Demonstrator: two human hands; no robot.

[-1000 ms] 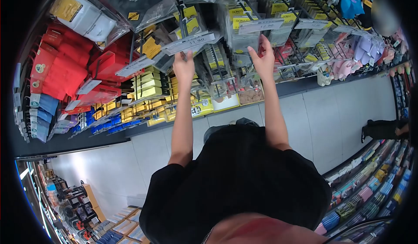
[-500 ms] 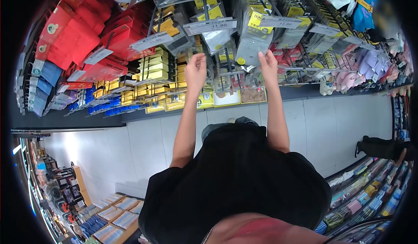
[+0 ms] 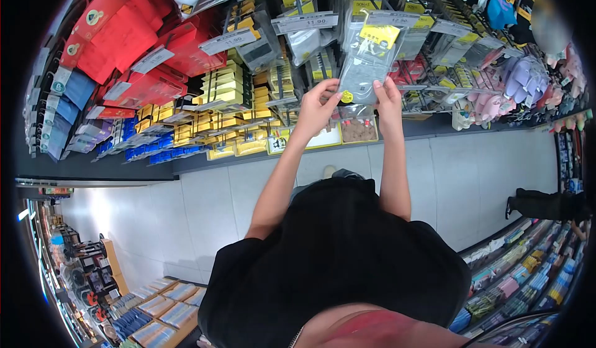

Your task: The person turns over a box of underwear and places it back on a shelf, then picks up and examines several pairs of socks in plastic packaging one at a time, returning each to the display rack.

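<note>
A flat grey packet in clear plastic with a yellow label (image 3: 361,70) is held near its lower corners by the left hand (image 3: 318,103) and right hand (image 3: 388,103), beside a white "12.90" price tag (image 3: 395,19).

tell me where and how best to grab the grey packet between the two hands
Likely by its lower side edges, left hand from the left, right hand from the right, thumbs on the front: the grey packet is long, flat and narrow, and its lower part shows clear below the price tag.
</note>
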